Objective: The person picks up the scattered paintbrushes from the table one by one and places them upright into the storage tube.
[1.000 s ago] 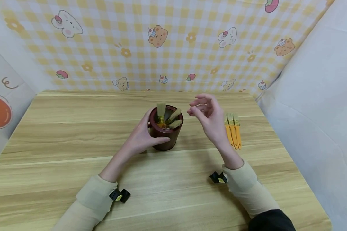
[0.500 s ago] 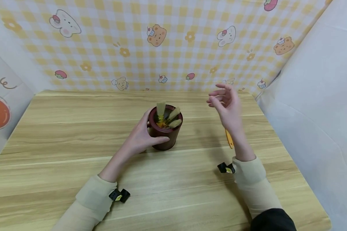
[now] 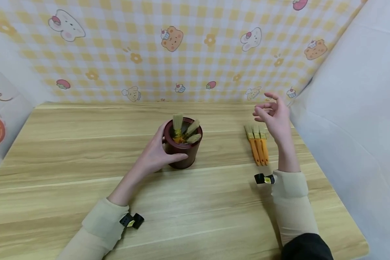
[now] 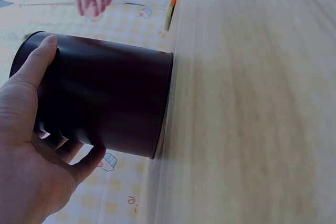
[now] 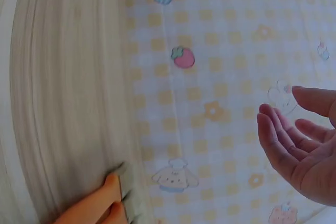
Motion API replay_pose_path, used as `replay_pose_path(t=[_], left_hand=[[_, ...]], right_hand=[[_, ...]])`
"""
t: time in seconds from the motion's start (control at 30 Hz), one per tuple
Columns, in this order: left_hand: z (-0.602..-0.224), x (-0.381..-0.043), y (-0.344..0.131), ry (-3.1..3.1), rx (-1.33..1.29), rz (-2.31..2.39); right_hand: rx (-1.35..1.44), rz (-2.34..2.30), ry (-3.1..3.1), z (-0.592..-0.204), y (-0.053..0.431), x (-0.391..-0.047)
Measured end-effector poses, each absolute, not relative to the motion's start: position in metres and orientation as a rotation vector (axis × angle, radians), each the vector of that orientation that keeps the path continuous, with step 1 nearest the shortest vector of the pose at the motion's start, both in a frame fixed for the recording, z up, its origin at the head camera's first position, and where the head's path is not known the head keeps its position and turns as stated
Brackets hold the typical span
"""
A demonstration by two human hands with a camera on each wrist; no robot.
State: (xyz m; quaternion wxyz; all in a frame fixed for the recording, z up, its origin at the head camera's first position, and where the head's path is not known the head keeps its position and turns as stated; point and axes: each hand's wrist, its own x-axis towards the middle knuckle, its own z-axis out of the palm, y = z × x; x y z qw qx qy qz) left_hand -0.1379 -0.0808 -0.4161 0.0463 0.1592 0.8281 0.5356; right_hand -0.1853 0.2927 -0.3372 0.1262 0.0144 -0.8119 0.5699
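A dark brown cylindrical holder (image 3: 192, 151) stands upright on the table. My left hand (image 3: 156, 153) grips its side, thumb toward me; the left wrist view shows fingers curled round the wall (image 4: 113, 93). Three flat paintbrushes (image 3: 177, 124) lean inside, pale bristles up; their lower parts are hidden by the holder. My right hand (image 3: 274, 115) hovers above the table at the right, fingers loosely bent, holding nothing. Just below and left of it lie three orange-handled paintbrushes (image 3: 258, 146) side by side, bristles pointing away from me. In the right wrist view their handles (image 5: 94, 203) show partly.
The wooden table (image 3: 195, 202) reaches back to a yellow checked cloth (image 3: 195, 54) with cartoon prints. White cloth walls (image 3: 360, 119) close off both sides. Each wrist carries a small black camera (image 3: 264, 178).
My right hand has moved right, away from the holder, past the paintbrushes on the table, which show fully again. My left hand keeps its grip on the holder. The view has shifted slightly.
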Motion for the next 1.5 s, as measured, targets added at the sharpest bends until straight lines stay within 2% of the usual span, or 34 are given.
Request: replay_pose_path(t=[0.33,0.73,1.5], left_hand=[[-0.416,-0.138,-0.081,2.525,0.479,1.622],[-0.416,-0.139,-0.081,2.537,0.478,1.613],[-0.417,-0.139,-0.08,2.523,0.492,1.638]], right_hand=[[-0.179,1.61,-2.854,-0.36,0.323,-0.195],[-0.319,1.548,-3.142,-0.374,0.329,-0.196],[-0.227,1.486,-3.148,-0.397,0.31,-0.209]])
